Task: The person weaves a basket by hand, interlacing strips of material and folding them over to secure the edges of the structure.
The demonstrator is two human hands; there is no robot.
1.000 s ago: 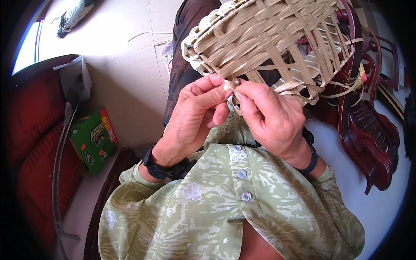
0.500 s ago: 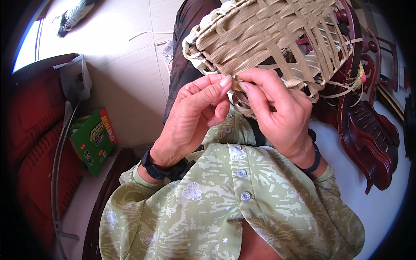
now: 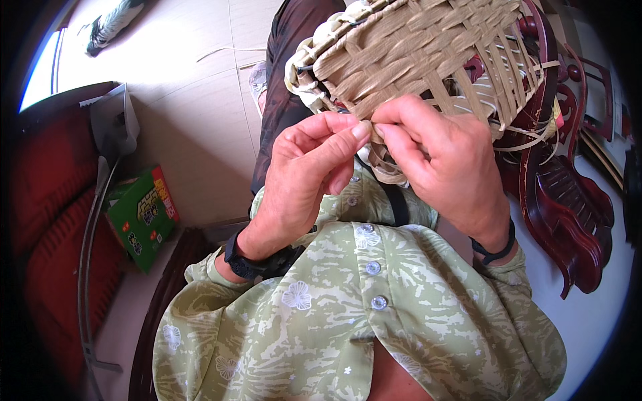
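A half-woven basket [image 3: 414, 53] of flat tan strips is held up in front of my chest, its loose strip ends sticking out to the right. My left hand [image 3: 304, 174] pinches the basket's near rim between thumb and forefinger. My right hand [image 3: 445, 164] meets it at the same spot, fingertips closed on a strip of the rim. A black watch is on my left wrist and a dark band on my right. My green patterned shirt fills the lower part of the view.
A carved dark red wooden chair [image 3: 568, 207] stands at the right. A green cardboard box [image 3: 144, 217] lies on the pale tiled floor at the left, beside red cushions [image 3: 47, 220]. A loose strip lies on the floor further off.
Both hands have shifted slightly up along the basket's rim, fingertips closer together on the strip. The basket has tilted a little.
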